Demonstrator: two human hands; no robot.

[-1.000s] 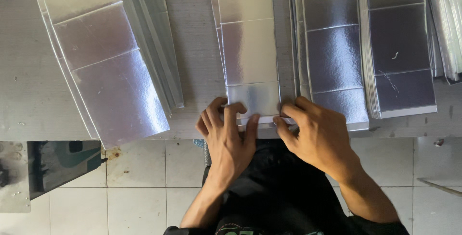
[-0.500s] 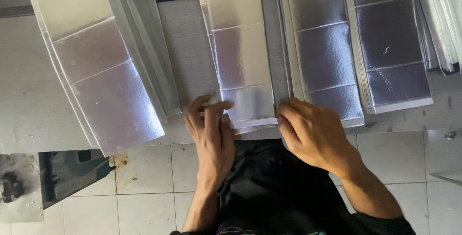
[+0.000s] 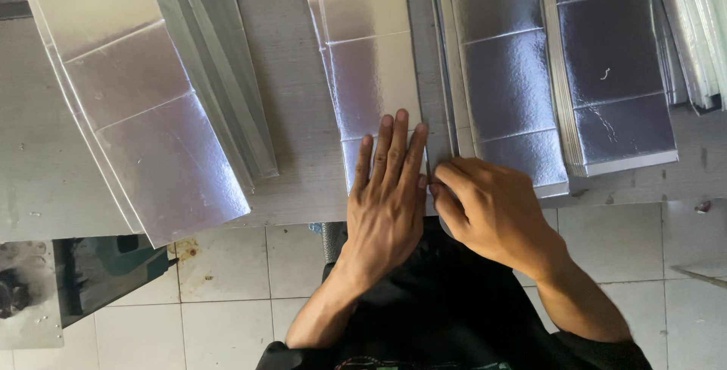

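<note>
Pressing down on the near end of the centre foil strip (image 3: 371,74) is your left hand (image 3: 386,203): palm flat, fingers straight and close together, tips pointing away from you, nothing gripped. The strip is silver, creased crosswise into panels, and runs from the table's near edge up out of the top of the view; its nearest panel is mostly hidden under that hand.

Your right hand (image 3: 492,215) sits just beside the left, at the strip's near right corner. Fingers are curled in, thumb and forefinger tips brought together on the strip's right edge, approx. where it meets the next stack. Looks like a pinch on the edge, but can't tell how much foil is actually between the fingertips. The two hands nearly touch at the thumb side.

Right of the strip, edge to edge w/ it, lies a stack of foil sheets (image 3: 507,82), same creased panels, and beyond that a darker stack (image 3: 613,67) w/ a small scratch mark on one panel. More thin sheets (image 3: 697,29) fan out at the far right.

Left, well apart from your hands, a wide foil stack (image 3: 144,105) lies at an angle, its near corner hanging over the edge of the grey table (image 3: 45,165).

Below the table edge: pale floor tiles (image 3: 227,279) and your dark clothing (image 3: 447,317).
</note>
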